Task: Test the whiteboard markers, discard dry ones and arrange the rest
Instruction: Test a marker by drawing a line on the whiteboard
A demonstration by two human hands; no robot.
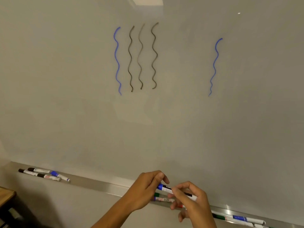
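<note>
Both my hands hold one blue-capped white marker (167,188) just above the metal tray (102,184) under the whiteboard (82,96). My left hand (144,189) pinches the blue cap end. My right hand (191,199) grips the white barrel. Five wavy test lines mark the board: a blue line (117,61), three dark lines (141,56), and a second blue line (214,66) at the right. Several markers (43,174) lie grouped at the tray's left end. More markers (241,218) lie at the tray's right end.
Under my hands a green-capped marker (157,194) and another marker (162,199) lie on the tray. A wooden table corner (6,195) juts in at the lower left. A ceiling light reflects at the board's top (147,0).
</note>
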